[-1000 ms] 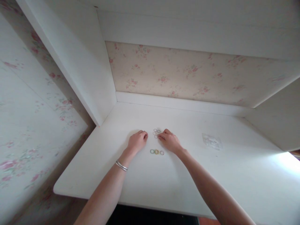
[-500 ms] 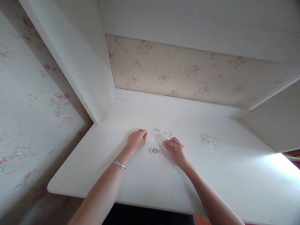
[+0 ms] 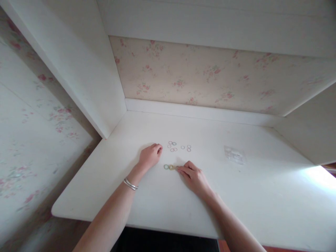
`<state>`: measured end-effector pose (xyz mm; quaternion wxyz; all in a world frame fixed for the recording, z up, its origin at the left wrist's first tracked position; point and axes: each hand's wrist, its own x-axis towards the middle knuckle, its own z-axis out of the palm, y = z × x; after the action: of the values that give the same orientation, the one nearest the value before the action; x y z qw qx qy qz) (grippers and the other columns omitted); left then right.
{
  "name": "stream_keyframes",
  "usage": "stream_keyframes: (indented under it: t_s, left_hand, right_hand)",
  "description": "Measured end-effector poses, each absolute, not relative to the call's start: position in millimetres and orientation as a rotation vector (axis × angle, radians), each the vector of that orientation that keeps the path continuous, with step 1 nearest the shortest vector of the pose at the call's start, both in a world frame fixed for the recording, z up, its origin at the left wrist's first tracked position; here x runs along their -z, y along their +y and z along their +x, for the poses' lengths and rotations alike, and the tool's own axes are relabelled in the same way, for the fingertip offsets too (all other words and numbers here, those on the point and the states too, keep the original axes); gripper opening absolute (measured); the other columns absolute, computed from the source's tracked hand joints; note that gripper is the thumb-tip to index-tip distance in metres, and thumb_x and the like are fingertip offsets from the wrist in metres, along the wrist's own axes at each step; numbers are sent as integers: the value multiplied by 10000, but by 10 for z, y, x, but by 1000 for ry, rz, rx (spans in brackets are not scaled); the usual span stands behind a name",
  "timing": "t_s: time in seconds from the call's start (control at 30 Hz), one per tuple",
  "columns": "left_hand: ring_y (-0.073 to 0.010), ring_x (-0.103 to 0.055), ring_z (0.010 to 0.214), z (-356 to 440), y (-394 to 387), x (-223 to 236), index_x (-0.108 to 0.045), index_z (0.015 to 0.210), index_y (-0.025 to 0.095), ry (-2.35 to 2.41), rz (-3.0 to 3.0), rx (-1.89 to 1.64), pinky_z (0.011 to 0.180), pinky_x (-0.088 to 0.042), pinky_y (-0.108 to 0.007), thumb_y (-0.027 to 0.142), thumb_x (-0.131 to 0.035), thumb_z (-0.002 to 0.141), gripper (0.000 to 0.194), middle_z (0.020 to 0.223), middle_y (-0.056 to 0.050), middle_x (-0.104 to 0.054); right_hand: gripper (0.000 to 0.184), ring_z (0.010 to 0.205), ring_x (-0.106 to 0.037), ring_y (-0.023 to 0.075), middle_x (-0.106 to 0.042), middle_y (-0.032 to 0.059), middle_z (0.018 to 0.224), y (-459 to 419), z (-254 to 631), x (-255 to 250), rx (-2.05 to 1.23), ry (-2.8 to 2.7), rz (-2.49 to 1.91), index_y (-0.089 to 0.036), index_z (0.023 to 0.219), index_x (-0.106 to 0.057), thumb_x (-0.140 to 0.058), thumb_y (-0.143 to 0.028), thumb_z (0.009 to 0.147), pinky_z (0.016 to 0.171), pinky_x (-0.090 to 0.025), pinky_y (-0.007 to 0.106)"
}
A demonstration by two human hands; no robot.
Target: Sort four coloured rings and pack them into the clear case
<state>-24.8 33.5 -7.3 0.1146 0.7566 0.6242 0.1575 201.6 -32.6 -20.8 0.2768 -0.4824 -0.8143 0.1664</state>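
Observation:
My left hand (image 3: 151, 154) rests on the white tabletop in a loose fist, left of the small rings, with nothing showing in it. My right hand (image 3: 193, 176) pinches with thumb and forefinger at the right end of a short front row. Its fingertips are on a small thin ring (image 3: 177, 168), partly covered by them. Beside it in that row lie a yellowish ring (image 3: 171, 167) and a pale green ring (image 3: 166, 167). Farther back is a loose cluster of thin rings (image 3: 172, 149), with a single ring (image 3: 183, 147) and a touching pair (image 3: 189, 149) to its right.
A clear plastic bag (image 3: 235, 155) with something whitish in it lies to the right on the white desk (image 3: 147, 203). A white side panel (image 3: 86, 70) stands at the left, a low ledge (image 3: 204, 111) runs along the back, and a dark surface shows below the front edge.
My right hand has moved toward me and slightly left, bringing its pinched ring to the right end of the front row. My left hand stays in place. The view has shifted slightly.

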Motion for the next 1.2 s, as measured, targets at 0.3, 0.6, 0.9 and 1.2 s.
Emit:
stream_keyframes:
  t_s: [0.3, 0.6, 0.9, 1.2]
  left_hand:
    - [-159, -596, 895, -239, 342, 66, -601, 993, 268, 1823, 2238, -454, 724, -408, -255, 290, -417, 913, 202, 1006, -13, -649]
    - [-140, -598, 899, -51, 264, 43, -616, 1013, 258, 1626, 2290, -532, 789, -436, -238, 277, -422, 912, 219, 1047, -16, -626]
    - [-146, -594, 927, 159, 297, 83, -607, 1091, 257, 1629, 2285, -513, 826, -427, -256, 270, -475, 889, 242, 1092, -15, -630]
    - [-145, -590, 895, 134, 301, 109, -635, 868, 214, 1565, 2320, -438, 817, -405, -269, 255, -455, 906, 188, 975, -23, -639]
  right_hand:
    - [267, 675, -533, 114, -541, 17, 791, -306, 2036, 248, -416, -2215, -1294, -278, 959, -694, -431, -315, 933, 633, -436, 231]
    - [253, 673, -557, 114, -583, 31, 820, -301, 2081, 209, -544, -1884, -1320, -234, 928, -699, -474, -348, 910, 625, -450, 231]
    - [280, 630, -542, 113, -590, 34, 786, -255, 2117, 195, -577, -1703, -1382, -218, 874, -698, -472, -382, 895, 582, -445, 231]
    - [266, 625, -539, 108, -584, 29, 785, -265, 2127, 174, -615, -1718, -1359, -219, 886, -697, -476, -366, 898, 579, -431, 230]
